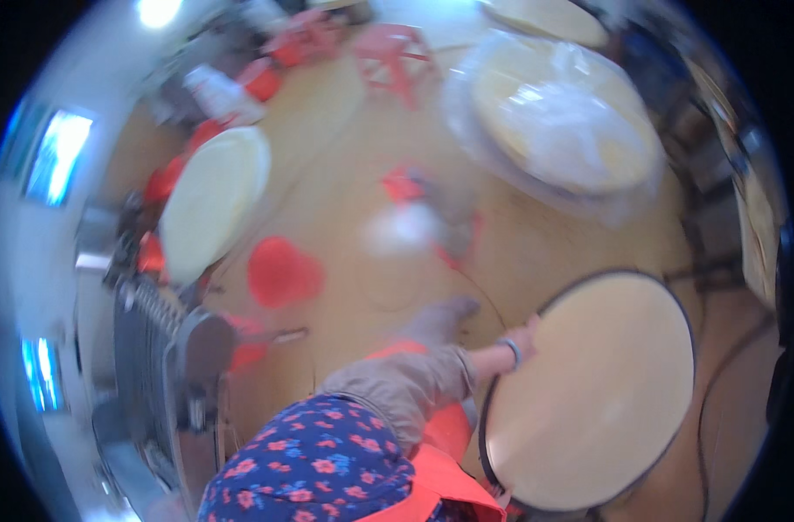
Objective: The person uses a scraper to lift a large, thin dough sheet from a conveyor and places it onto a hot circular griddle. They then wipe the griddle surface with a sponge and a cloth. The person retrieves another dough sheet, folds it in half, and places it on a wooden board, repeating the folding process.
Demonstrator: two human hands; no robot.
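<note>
Floral cloth (319, 461) foremost, the left arm (487, 361) extends rightward to a disc (597, 391)

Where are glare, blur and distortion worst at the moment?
Head view: glare whitens patches of the clear plastic wrap, and the bright lamp is blown out; same view, blur softens the left hand and the red stool; fisheye curvature and black corners frame it.

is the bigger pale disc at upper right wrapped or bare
Wrapped: clear, wrinkled plastic catches the light over the pale disc and reaches past its edge.
</note>
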